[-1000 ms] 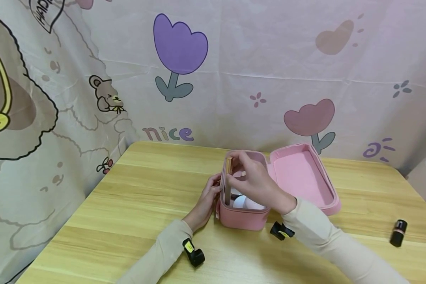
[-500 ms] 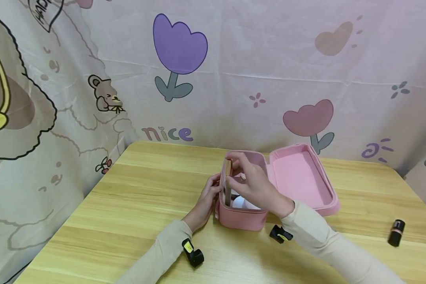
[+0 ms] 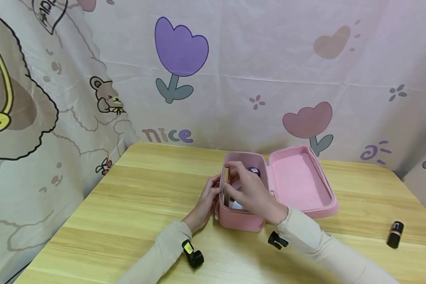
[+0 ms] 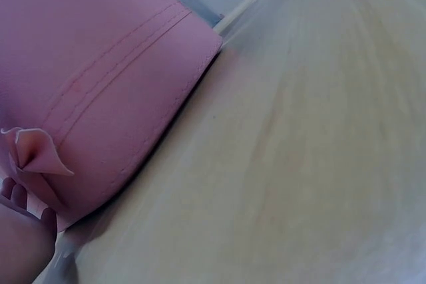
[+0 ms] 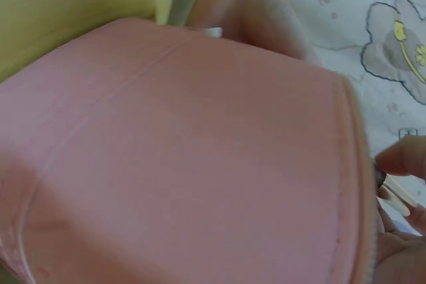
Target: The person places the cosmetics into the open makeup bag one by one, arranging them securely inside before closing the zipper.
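Note:
An opened pink zip case [image 3: 239, 220] stands on the table. My right hand [image 3: 251, 189] reaches over it and pinches a slim, flat, gold-edged item [image 3: 227, 176] between thumb and fingers. That item stands upright along the case's left inner wall; its kind is hard to make out. My left hand [image 3: 204, 205] rests its fingers against the outside of the left wall. In the left wrist view, fingertips [image 4: 18, 196] lie by a small pink tab [image 4: 36, 154] on the case. White items [image 3: 236, 205] and a dark round-topped one [image 3: 254, 170] sit inside, partly hidden by my right hand.
The case's pink lid [image 3: 301, 181] lies folded open to the right. Farther right on the wooden table [image 3: 135, 197] is a small black cylinder with a pinkish band [image 3: 395, 234]. A printed cloth [image 3: 234, 47] hangs behind the table and along its left.
My right hand has moved slightly down and left with the slim item, which sits lower in the case. The dark round-topped item has come into view behind it. My left hand stays in place.

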Available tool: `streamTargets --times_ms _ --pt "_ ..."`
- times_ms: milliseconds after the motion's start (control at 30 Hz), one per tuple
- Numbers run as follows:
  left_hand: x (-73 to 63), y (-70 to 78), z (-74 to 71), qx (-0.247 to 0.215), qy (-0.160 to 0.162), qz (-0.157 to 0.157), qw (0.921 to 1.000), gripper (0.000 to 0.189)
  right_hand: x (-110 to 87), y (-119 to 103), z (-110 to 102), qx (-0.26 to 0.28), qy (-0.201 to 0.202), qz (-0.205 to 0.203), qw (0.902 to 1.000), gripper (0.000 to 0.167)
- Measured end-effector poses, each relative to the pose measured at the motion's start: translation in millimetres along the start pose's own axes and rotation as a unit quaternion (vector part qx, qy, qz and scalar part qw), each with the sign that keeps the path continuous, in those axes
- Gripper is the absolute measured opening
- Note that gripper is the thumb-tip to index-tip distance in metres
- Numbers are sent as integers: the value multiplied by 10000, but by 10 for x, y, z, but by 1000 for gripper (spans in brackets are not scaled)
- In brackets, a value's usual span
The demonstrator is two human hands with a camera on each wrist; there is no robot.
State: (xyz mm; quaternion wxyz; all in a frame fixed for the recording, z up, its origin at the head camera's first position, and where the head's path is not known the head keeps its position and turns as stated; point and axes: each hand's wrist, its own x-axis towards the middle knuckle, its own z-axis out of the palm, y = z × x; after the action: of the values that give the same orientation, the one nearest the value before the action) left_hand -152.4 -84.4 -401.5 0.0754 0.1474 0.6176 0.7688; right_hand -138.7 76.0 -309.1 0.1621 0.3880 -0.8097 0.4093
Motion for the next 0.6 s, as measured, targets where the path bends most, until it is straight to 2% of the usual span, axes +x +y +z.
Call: streamTargets --times_ms 200,400,600 --pt "6 -9 3 37 -14 60 10000 60 -25 -2 54 -68 47 -113 9999 37" --pt "4 -7 5 88 19 84 9999 60 -43 -23 66 -269 -65 62 9996 26" --pt "-2 -11 4 95 33 89 9999 60 -61 -4 110 -536 -181 139 9983 22"
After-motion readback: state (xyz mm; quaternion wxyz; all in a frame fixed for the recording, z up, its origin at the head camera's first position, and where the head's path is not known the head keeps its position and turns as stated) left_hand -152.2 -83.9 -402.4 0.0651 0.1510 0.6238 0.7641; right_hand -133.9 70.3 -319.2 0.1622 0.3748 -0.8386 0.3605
